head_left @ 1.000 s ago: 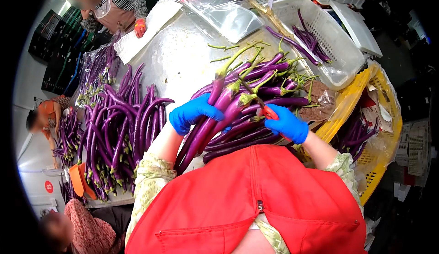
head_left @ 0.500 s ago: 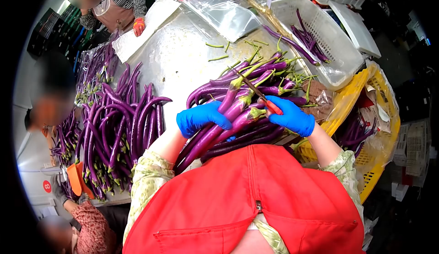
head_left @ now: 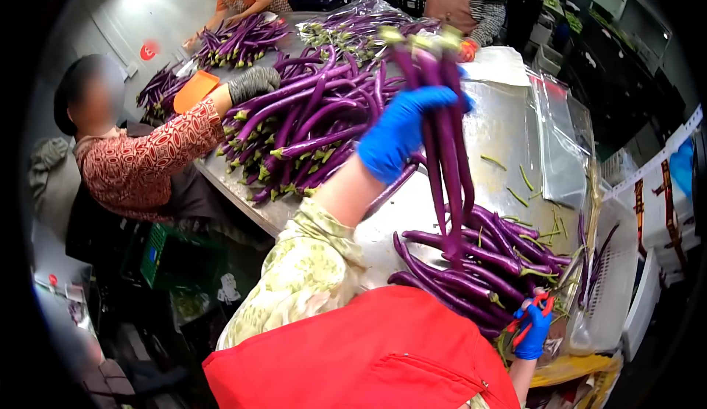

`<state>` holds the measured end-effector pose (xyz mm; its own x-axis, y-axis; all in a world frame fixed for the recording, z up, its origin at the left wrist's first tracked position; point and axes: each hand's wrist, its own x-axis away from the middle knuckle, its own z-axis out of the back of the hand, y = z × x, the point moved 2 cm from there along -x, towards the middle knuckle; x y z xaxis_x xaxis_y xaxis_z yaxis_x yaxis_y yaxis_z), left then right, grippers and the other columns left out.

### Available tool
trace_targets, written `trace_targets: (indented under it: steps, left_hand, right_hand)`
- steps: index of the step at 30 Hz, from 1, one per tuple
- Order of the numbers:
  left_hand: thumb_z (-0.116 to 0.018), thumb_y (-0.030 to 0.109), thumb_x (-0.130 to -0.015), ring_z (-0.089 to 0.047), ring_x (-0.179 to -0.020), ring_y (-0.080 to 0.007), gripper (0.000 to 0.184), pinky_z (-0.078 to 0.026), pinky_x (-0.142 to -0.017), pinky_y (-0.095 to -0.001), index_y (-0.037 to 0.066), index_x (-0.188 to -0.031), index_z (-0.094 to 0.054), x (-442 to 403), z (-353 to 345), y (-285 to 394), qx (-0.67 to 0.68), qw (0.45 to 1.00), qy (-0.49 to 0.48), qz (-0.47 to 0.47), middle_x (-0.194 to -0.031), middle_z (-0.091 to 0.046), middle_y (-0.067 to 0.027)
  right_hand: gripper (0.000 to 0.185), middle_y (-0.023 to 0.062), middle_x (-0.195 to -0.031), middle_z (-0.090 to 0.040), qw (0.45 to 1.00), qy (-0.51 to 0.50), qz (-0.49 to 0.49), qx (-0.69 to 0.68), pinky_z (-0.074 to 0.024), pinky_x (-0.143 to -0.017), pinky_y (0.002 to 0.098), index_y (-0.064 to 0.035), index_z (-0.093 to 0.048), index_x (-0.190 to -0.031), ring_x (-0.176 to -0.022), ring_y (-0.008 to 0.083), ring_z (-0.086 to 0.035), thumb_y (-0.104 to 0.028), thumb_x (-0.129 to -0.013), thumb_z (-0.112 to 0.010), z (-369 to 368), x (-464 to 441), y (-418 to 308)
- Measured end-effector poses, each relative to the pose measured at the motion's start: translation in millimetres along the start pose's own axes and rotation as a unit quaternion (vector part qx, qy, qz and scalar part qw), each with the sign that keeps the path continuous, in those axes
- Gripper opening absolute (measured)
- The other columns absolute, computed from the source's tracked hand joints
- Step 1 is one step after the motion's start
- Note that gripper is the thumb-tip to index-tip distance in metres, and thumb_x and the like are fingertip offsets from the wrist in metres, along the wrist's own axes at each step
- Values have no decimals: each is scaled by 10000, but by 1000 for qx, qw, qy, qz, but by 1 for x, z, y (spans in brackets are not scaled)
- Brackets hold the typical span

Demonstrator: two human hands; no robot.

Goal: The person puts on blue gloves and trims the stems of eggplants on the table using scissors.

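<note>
The fingers of the left hand, in a blue glove, are wrapped around a bunch of eggplants, pressing them together above the desk, capped ends up and slim ends hanging down. The right hand, gloved in blue too, has its fingers closed about the handles of red scissors, low at the near right edge; how far the blades stand apart cannot be told. Just beside the scissors lies a heap of eggplants, some with long green stems. Beyond it, loose stem pieces are scattered on the metal top, so some cutting seems done. The raised bunch is blurred at its caps, yet its stems look short, as if already trimmed. To the left, a larger pile of eggplants shows mostly short green ends, and a co-worker's gray-gloved hand rests at its edge, near an orange scoop-like piece. Judging by the two piles, a good share is finished, while the near heap appears left to do. Farther out are clear plastic bags, a white sheet and, at the right, a translucent crate with a few eggplants beside its wall.
</note>
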<state>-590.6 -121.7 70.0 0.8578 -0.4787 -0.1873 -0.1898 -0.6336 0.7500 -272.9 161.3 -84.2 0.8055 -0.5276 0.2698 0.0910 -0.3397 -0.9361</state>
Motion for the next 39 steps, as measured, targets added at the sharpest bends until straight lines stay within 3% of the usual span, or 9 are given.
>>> trace_targets:
  steps: [4,12,15,22,27,30,34,38,39]
  left_hand:
    - [-631,140,-807,-624,-883,-259,303,-500,-850,-386,29,-1078,-552,-20,77,62,153,947,220,-177,-910,-636,-125]
    - [-560,282,-823,-572,-788,-249,194,-457,-812,-367,92,-860,-576,-60,334,193,81,810,389,-431,-858,-613,-101]
    - [-471,424,-877,-564,-975,-266,361,-441,-878,-405,112,-1031,-566,-21,385,187,74,837,422,-341,-1125,-600,-103]
    - [-472,366,-886,-530,-1070,-274,379,-415,-939,-433,69,-1108,-555,-3,433,207,28,876,442,-194,-1180,-577,-123]
    - [-472,324,-893,-505,-1138,-281,400,-396,-983,-453,39,-1164,-547,53,371,202,125,827,497,-232,-1219,-561,-138]
    - [-473,298,-897,-490,-1178,-284,414,-385,-1009,-465,21,-1197,-542,57,276,118,124,891,387,-202,-1242,-551,-146]
    - [-533,144,-866,-545,-1087,-228,381,-403,-978,-370,-4,-1217,-533,11,75,-75,-219,967,116,-57,-1220,-565,-114]
    - [-613,103,-823,-578,-1051,-226,441,-443,-918,-325,33,-1250,-526,46,-83,-207,-406,858,-290,125,-1201,-579,-123]
    - [-634,127,-803,-576,-1045,-269,474,-453,-900,-347,38,-1253,-518,47,-91,-230,-483,792,-372,34,-1188,-576,-145]
  right_hand:
    - [439,59,-762,-542,999,-14,-38,11,-439,-620,250,-6,-441,-1184,-645,137,-522,-36,-765,-567,-15,-4,4]
    - [440,69,-777,-546,996,-5,-61,72,-449,-628,267,-12,-456,-1187,-648,155,-534,-49,-763,-566,-40,-4,4]
    - [482,65,-805,-559,995,-5,-70,70,-453,-625,262,-29,-451,-1224,-656,148,-546,-58,-762,-585,-30,-6,10]
    - [448,33,-832,-546,999,20,-25,36,-440,-596,242,-40,-463,-1238,-675,109,-532,-121,-822,-610,-20,2,2]
    - [432,32,-860,-547,998,65,20,8,-433,-630,238,-30,-468,-1242,-734,108,-548,-117,-838,-596,-7,21,-9]
    - [417,36,-850,-537,990,127,48,-36,-431,-620,235,-14,-463,-1230,-736,105,-545,-116,-846,-588,5,34,-4]
    - [418,46,-864,-518,977,183,66,-89,-423,-564,228,-26,-444,-1239,-724,101,-537,-109,-852,-577,15,48,-9]
    - [417,48,-881,-525,961,228,84,-134,-427,-581,242,-21,-438,-1241,-752,109,-527,-81,-849,-566,23,61,-4]
    - [426,49,-879,-528,957,231,101,-143,-423,-566,241,-20,-437,-1243,-733,110,-528,-82,-843,-569,26,65,0]
